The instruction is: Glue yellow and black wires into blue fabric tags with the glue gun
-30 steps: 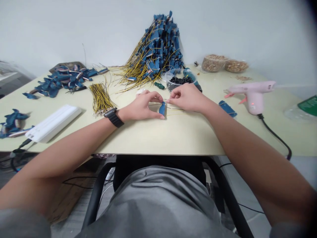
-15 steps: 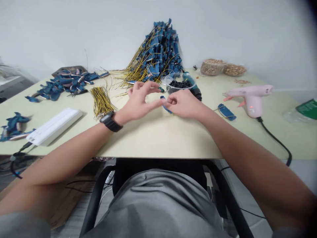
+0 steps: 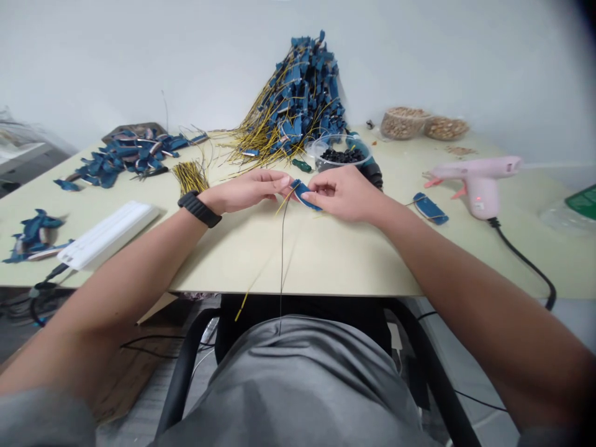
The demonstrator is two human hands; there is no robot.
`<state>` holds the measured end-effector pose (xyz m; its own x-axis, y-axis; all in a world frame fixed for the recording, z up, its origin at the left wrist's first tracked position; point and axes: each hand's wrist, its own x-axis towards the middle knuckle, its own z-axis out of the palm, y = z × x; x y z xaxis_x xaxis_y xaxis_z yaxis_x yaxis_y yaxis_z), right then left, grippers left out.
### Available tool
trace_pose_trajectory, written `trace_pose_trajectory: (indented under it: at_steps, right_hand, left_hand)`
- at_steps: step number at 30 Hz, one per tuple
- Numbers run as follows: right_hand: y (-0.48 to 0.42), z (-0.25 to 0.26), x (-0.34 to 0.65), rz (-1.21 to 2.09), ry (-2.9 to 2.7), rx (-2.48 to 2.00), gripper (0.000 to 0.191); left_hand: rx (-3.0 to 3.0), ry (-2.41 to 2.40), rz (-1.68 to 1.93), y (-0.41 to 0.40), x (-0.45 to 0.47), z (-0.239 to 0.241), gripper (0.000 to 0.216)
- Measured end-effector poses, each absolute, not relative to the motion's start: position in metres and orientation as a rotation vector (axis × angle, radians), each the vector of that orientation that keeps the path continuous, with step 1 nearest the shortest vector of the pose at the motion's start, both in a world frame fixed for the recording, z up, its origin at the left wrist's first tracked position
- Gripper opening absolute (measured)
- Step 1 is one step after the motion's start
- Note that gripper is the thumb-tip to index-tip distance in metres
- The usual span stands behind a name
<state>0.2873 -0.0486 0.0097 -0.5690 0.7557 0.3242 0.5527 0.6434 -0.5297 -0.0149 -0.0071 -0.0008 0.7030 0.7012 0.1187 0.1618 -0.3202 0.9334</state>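
A small blue flat piece is pinched between the thumb and fingers of my right hand, above the middle of the table. Its exact kind does not show. My left hand is closed at the piece's left end, thumb and fingers together on a pair of thin wires. The black wire hangs straight down past the table edge. The yellow wire slants down to the left. How the wires meet the piece is partly hidden by my fingers.
A tall heap of blue pieces with wires leans on the wall. A tub of black parts stands before it. Right lies a pink glue gun beside another blue piece. A yellow wire bundle and white power strip lie left.
My left hand was spread wide and has closed at the blue piece. Black and yellow wires now hang from there. The right hand keeps hold of the piece, which shows more.
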Motion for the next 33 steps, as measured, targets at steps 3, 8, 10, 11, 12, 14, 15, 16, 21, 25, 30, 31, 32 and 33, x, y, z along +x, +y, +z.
trace_pose_trajectory:
  at_steps: [3,8,10,11,12,14,15,16,21,25,30,31,32,33]
  right_hand:
    - [-0.049,0.007,0.285,0.498,-2.325,-0.947,0.032]
    - [-0.049,0.004,0.284,0.365,-2.302,-0.886,0.029]
    - [-0.048,0.002,0.283,0.3,-2.285,-0.87,0.033]
    - [-0.048,0.0,0.282,0.267,-2.276,-0.855,0.035]
    - [-0.048,-0.001,0.281,0.236,-2.268,-0.834,0.036]
    - [-0.049,-0.003,0.28,0.186,-2.263,-0.781,0.034]
    - [-0.049,-0.004,0.28,0.169,-2.262,-0.755,0.031]
    - [-0.05,-0.005,0.28,0.157,-2.258,-0.734,0.028]
    - [-0.053,-0.007,0.278,0.149,-2.219,-0.764,0.018]
    - [-0.054,-0.008,0.272,0.145,-2.162,-0.813,0.015]
    - [-0.054,-0.01,0.267,0.084,-2.132,-0.779,0.026]
    - [-0.054,-0.011,0.267,0.084,-2.133,-0.779,0.028]
    - [-0.053,-0.011,0.267,0.088,-2.134,-0.781,0.029]
    - [-0.053,-0.012,0.268,0.093,-2.134,-0.784,0.029]
  left_hand:
    - [1.707,0.594,0.634,-0.007,-0.009,-0.012,0.074]
    - [1.603,0.526,0.646,-0.005,-0.005,-0.021,0.067]
    - [1.558,0.499,0.645,-0.006,-0.004,-0.021,0.064]
    - [1.539,0.488,0.64,-0.007,-0.004,-0.021,0.062]
    - [1.524,0.479,0.634,-0.008,-0.003,-0.02,0.062]
    - [1.498,0.463,0.622,-0.01,-0.002,-0.019,0.063]
    - [1.481,0.457,0.619,-0.012,-0.001,-0.019,0.064]
    - [1.462,0.452,0.618,-0.013,0.0,-0.018,0.063]
    - [1.391,0.473,0.604,-0.018,0.003,-0.014,0.056]
    - [1.398,0.5,0.645,-0.017,0.002,-0.012,0.059]
    - [1.436,0.53,0.705,-0.016,0.0,-0.013,0.064]
    - [1.441,0.537,0.715,-0.017,0.0,-0.013,0.063]
    - [1.444,0.542,0.723,-0.017,0.0,-0.013,0.061]
    - [1.444,0.542,0.727,-0.018,0.001,-0.013,0.061]
